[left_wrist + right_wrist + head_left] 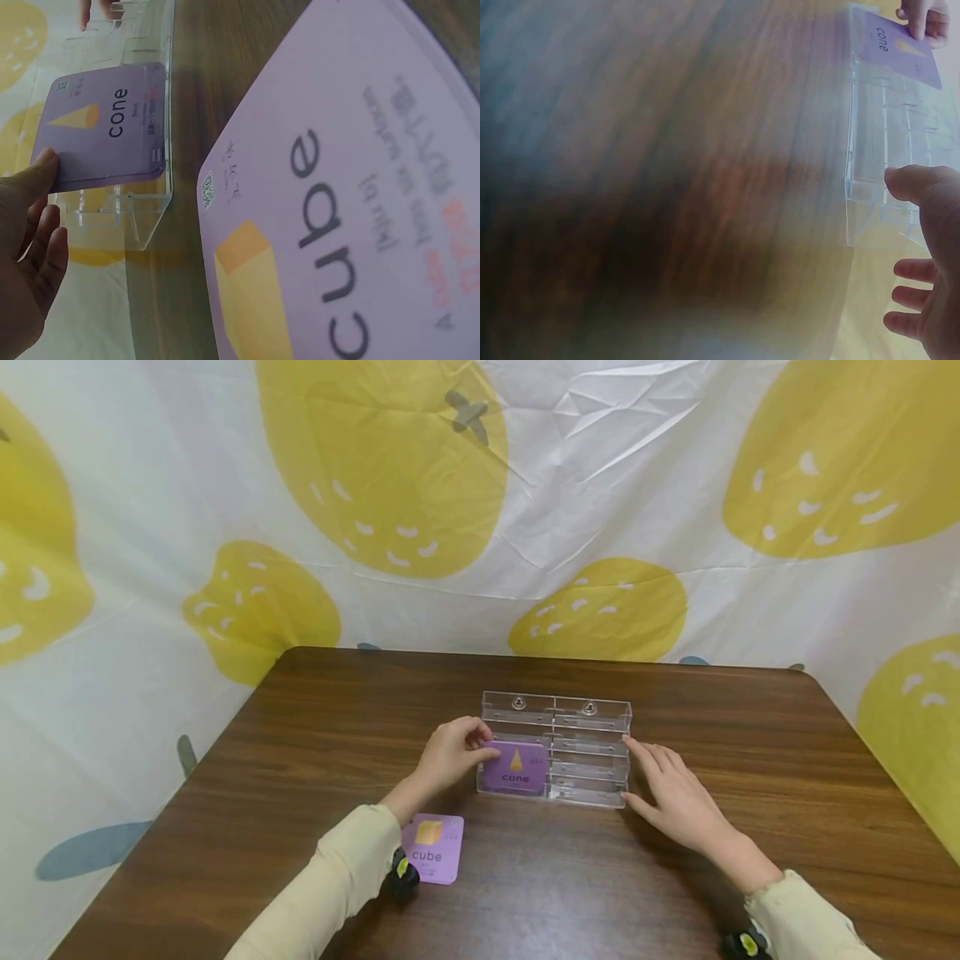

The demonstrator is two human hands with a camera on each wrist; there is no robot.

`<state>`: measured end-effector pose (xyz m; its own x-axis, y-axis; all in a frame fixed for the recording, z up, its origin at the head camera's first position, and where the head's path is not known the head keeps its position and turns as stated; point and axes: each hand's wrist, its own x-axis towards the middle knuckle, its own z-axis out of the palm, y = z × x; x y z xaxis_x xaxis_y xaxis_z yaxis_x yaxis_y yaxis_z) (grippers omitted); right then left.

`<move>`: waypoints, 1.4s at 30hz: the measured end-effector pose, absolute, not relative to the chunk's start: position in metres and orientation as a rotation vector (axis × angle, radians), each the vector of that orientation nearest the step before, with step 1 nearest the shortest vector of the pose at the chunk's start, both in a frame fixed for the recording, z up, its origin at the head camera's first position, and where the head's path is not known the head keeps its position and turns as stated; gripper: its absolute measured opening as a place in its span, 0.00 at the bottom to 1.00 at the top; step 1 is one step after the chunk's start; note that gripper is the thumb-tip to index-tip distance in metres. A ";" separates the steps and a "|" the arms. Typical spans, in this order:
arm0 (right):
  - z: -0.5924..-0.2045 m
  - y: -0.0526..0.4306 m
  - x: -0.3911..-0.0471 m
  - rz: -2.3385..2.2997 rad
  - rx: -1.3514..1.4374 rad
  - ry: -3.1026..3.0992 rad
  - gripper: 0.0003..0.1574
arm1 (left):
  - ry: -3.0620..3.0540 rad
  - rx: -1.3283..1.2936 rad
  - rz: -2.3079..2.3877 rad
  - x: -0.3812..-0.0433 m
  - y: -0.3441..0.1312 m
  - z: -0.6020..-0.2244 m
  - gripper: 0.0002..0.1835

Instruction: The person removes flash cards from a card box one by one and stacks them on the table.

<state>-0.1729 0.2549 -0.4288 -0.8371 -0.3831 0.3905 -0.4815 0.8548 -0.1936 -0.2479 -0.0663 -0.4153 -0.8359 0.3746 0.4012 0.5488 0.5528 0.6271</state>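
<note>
A clear plastic card holder (588,768) with two columns of stepped slots stands on the table. My left hand (452,750) pinches a purple card printed "cone" (516,768) by its upper left edge, thumb in front. The card stands upright at the front left slot; a second edge shows along its border in the left wrist view. My right hand (675,793) rests at the holder's right side, thumb low and fingers higher, loosely extended. Under my left wrist lies a purple "cube" card (438,852), face up and partly covered by the wrist camera.
The dark wooden table (337,710) reaches back to a white curtain (420,618) with yellow fruit prints. Black wrist cameras sit under both cuffs. The cube card lies between my left forearm and the holder's front.
</note>
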 end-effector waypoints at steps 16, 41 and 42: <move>-0.431 0.256 -0.174 0.411 0.642 -2.693 0.49 | -2.570 -0.845 -1.025 -0.253 -0.065 -0.413 0.04; -0.430 0.255 -0.173 0.410 0.641 -2.689 0.49 | -2.368 -0.555 -1.748 -0.255 -0.065 -0.413 0.05; -0.430 0.255 -0.173 0.410 0.642 -2.689 0.49 | -2.369 -0.555 -1.764 -0.252 -0.065 -0.408 0.06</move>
